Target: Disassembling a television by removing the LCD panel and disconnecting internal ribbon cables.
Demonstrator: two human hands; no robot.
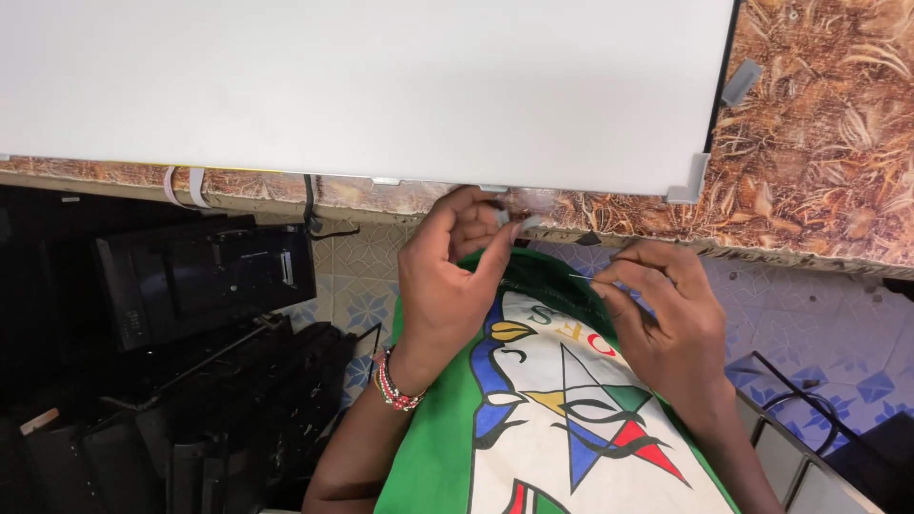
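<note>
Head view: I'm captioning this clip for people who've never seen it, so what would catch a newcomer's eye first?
First the big white panel lying flat across the top, on a brown patterned table. Just below its near edge, the left hand pinches something small at the panel's rim, while the right hand holds a thin needle-like tool. Dark stacked devices sit lower left.

A brown patterned table (819,143) carries a large white flat panel (381,86) lying across its top.
</note>
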